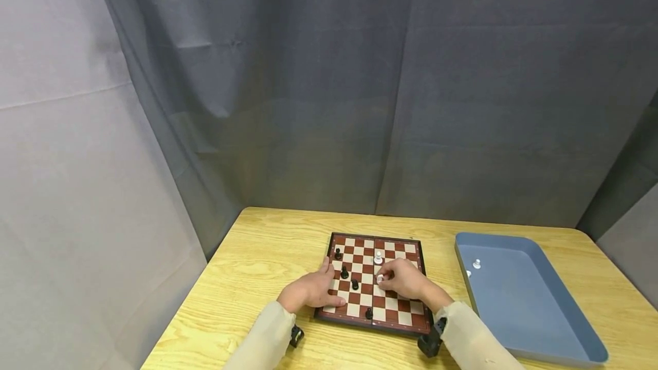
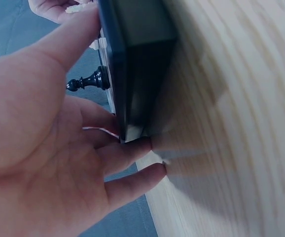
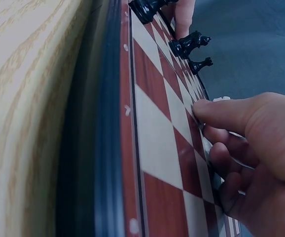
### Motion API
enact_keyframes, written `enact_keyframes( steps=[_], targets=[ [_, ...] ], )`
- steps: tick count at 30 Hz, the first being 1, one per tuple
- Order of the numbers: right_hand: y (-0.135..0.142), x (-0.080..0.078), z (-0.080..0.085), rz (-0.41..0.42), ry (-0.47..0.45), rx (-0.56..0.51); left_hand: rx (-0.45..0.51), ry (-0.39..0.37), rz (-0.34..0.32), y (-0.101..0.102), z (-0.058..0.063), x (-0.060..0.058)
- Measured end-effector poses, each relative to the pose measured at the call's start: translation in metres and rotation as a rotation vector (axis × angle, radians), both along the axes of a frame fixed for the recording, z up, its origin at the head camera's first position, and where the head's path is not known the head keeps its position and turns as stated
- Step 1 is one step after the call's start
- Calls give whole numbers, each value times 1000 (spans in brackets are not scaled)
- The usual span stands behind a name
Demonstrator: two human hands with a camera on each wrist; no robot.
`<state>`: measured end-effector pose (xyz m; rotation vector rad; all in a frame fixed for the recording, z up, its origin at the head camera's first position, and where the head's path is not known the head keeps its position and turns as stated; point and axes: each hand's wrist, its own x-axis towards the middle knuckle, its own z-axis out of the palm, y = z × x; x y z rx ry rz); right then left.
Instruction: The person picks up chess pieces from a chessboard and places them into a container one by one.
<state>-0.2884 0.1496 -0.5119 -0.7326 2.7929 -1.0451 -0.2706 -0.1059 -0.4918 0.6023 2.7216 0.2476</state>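
A red-and-white chessboard (image 1: 404, 319) with a dark rim lies on the table. My left hand (image 1: 312, 289) rests at its left edge, the thumb over the top; in the left wrist view, two extended fingertips touch the table beside the rim. Near the board's middle, my right hand (image 1: 406, 280) pinches a small white chess piece (image 1: 380, 278), whose exact kind is mostly hidden by the fingers. Just beyond it stands a white pawn (image 1: 378, 258). Several black pieces stand on the board's left half, among them a black chess piece (image 1: 344, 272) and, near the front edge, another black piece (image 1: 369, 313).
At the right of the wooden table (image 1: 277, 238) lies a blue-grey tray (image 1: 576, 310). Near its left wall are a white piece (image 1: 477, 264) and a second white piece (image 1: 468, 273), partly hidden by that wall. Grey curtains (image 1: 319, 101) hang behind the table.
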Motion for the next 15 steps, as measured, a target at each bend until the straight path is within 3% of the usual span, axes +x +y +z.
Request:
enact_keyframes(
  steps=[15],
  targets=[
    [-1,1,-1,-8,14,9,8,-10,9,-3,0,2]
  ],
)
